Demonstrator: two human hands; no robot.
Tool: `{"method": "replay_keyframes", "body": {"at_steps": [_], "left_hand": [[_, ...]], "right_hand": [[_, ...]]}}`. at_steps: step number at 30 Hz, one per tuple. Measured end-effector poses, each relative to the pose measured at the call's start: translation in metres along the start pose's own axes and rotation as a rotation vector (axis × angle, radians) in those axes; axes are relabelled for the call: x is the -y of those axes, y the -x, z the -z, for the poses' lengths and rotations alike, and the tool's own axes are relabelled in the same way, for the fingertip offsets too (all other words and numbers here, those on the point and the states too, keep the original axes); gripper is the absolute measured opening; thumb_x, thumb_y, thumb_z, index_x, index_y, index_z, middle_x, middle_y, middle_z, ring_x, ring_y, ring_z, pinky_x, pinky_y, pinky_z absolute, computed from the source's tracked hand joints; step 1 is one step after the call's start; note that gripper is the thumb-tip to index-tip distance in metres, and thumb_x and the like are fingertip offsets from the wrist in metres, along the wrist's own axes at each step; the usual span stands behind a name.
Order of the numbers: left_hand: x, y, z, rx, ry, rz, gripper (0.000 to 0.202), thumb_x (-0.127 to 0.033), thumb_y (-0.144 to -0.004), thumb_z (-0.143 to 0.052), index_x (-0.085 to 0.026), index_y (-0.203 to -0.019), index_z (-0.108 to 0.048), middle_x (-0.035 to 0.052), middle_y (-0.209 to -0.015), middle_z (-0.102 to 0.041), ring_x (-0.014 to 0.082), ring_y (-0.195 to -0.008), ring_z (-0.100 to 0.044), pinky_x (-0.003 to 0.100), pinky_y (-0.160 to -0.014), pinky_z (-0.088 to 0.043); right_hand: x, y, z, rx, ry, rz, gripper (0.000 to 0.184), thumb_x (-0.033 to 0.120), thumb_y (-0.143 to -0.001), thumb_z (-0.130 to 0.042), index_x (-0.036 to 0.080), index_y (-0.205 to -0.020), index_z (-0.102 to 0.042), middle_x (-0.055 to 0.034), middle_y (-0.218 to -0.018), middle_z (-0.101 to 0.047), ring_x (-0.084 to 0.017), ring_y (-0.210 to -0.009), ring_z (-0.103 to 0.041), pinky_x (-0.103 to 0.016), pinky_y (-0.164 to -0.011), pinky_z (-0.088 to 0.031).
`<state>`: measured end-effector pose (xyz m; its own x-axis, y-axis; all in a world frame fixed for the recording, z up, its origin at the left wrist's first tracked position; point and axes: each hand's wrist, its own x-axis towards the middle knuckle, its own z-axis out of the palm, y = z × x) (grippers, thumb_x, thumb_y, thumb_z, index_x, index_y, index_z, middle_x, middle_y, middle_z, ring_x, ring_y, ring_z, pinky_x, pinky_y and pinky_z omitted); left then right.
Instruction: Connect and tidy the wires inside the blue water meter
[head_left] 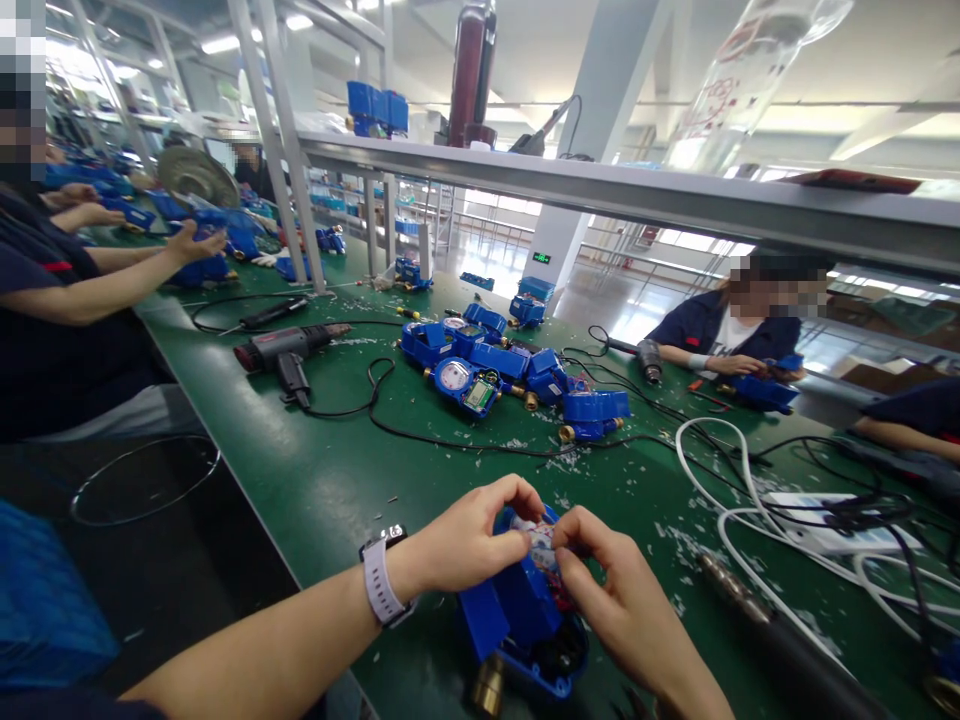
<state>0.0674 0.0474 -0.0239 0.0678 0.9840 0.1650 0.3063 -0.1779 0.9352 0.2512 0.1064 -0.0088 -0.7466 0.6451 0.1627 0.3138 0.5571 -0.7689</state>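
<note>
A blue water meter [510, 620] with its lid raised lies on the green bench right in front of me, its brass pipe end [489, 685] pointing towards me. Over its far end, my left hand [476, 535] pinches a small white part [541, 545] between thumb and fingers. From the other side my right hand [619, 590] pinches the same part, fingers closed. Thin red wires show beside it; exactly what the part is cannot be made out. On my left wrist is a watch with a pale strap [381, 585].
Several blue meters [469, 385] cluster beyond my hands. A heat gun [292, 355] with a black cable lies to the left. At right are a black-handled tool [772, 620], a power strip [840, 525] and tangled cables. A shelf [525, 175] spans above; co-workers sit left and right.
</note>
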Motion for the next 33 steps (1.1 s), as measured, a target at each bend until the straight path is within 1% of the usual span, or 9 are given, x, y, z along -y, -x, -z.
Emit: {"method": "replay_keyframes", "body": {"at_steps": [3,7,9,13,18,21,24,28,33], "left_hand": [[-0.001,0.000,0.000,-0.014,-0.072,0.035,0.019,-0.022,-0.079,-0.056,-0.018,-0.098,-0.058,0.0052,-0.100,-0.065,0.0208,-0.096,-0.059,0.033,-0.090,-0.046],[0.003,-0.003,-0.001,0.042,-0.086,-0.045,0.012,-0.027,-0.083,-0.052,-0.018,-0.077,-0.058,0.0080,-0.105,-0.065,0.0222,-0.103,-0.058,0.035,-0.096,-0.042],[0.006,-0.005,-0.001,0.067,-0.026,-0.062,0.017,-0.027,-0.082,-0.051,-0.018,-0.069,-0.055,0.0090,-0.106,-0.065,0.0227,-0.104,-0.058,0.036,-0.096,-0.042],[0.011,-0.007,-0.004,0.071,0.146,-0.051,0.016,-0.026,-0.078,-0.053,-0.017,-0.065,-0.052,0.0080,-0.104,-0.066,0.0217,-0.099,-0.059,0.034,-0.093,-0.043],[0.018,-0.007,-0.013,0.033,0.373,0.025,0.012,-0.023,-0.072,-0.054,-0.017,-0.063,-0.047,0.0055,-0.095,-0.065,0.0188,-0.089,-0.056,0.031,-0.085,-0.043],[0.020,-0.007,-0.015,0.028,0.433,0.049,0.014,-0.024,-0.071,-0.053,-0.017,-0.061,-0.046,0.0044,-0.088,-0.063,0.0185,-0.087,-0.055,0.031,-0.084,-0.043],[0.017,-0.007,-0.014,0.022,0.370,0.049,0.018,-0.027,-0.074,-0.051,-0.017,-0.059,-0.046,0.0048,-0.087,-0.062,0.0197,-0.088,-0.056,0.031,-0.085,-0.042],[0.012,-0.006,-0.012,0.001,0.213,0.034,0.024,-0.029,-0.081,-0.045,-0.018,-0.060,-0.047,0.0060,-0.092,-0.064,0.0216,-0.098,-0.056,0.030,-0.091,-0.041],[0.011,-0.003,-0.013,-0.004,0.059,-0.008,0.027,-0.027,-0.089,-0.037,-0.018,-0.070,-0.054,0.0064,-0.100,-0.065,0.0202,-0.106,-0.055,0.029,-0.098,-0.037]], "right_hand": [[-0.001,0.001,-0.001,0.027,0.029,-0.046,0.014,0.023,-0.087,-0.043,0.020,-0.079,-0.054,0.0034,-0.061,-0.052,-0.013,-0.056,-0.049,-0.023,-0.054,-0.035],[-0.002,-0.001,-0.003,0.056,0.098,-0.051,0.021,0.030,-0.090,-0.047,0.020,-0.083,-0.063,0.0035,-0.057,-0.048,-0.013,-0.052,-0.043,-0.025,-0.051,-0.030],[-0.002,-0.002,-0.005,0.047,0.094,-0.035,0.021,0.030,-0.090,-0.048,0.020,-0.083,-0.065,0.0028,-0.059,-0.051,-0.014,-0.053,-0.044,-0.025,-0.052,-0.031],[-0.004,-0.003,-0.005,0.011,0.043,0.026,0.020,0.027,-0.090,-0.049,0.020,-0.080,-0.065,0.0000,-0.069,-0.061,-0.015,-0.061,-0.052,-0.025,-0.058,-0.037],[-0.006,-0.005,-0.006,-0.025,0.010,0.103,0.018,0.023,-0.087,-0.051,0.019,-0.073,-0.061,-0.0009,-0.069,-0.061,-0.015,-0.063,-0.055,-0.024,-0.058,-0.039],[-0.006,-0.005,-0.007,-0.027,0.009,0.113,0.017,0.021,-0.086,-0.050,0.019,-0.072,-0.059,-0.0003,-0.068,-0.059,-0.014,-0.063,-0.053,-0.024,-0.058,-0.039],[-0.006,-0.005,-0.008,-0.021,0.029,0.102,0.016,0.020,-0.086,-0.049,0.019,-0.074,-0.059,0.0014,-0.066,-0.054,-0.013,-0.059,-0.049,-0.024,-0.056,-0.037],[-0.007,-0.004,-0.009,-0.010,0.069,0.063,0.018,0.027,-0.088,-0.049,0.020,-0.080,-0.063,0.0008,-0.067,-0.057,-0.014,-0.058,-0.049,-0.026,-0.056,-0.035],[-0.006,-0.006,-0.013,-0.024,0.070,0.004,0.021,0.032,-0.089,-0.052,0.020,-0.079,-0.066,0.0002,-0.068,-0.060,-0.015,-0.060,-0.051,-0.026,-0.059,-0.037]]}}
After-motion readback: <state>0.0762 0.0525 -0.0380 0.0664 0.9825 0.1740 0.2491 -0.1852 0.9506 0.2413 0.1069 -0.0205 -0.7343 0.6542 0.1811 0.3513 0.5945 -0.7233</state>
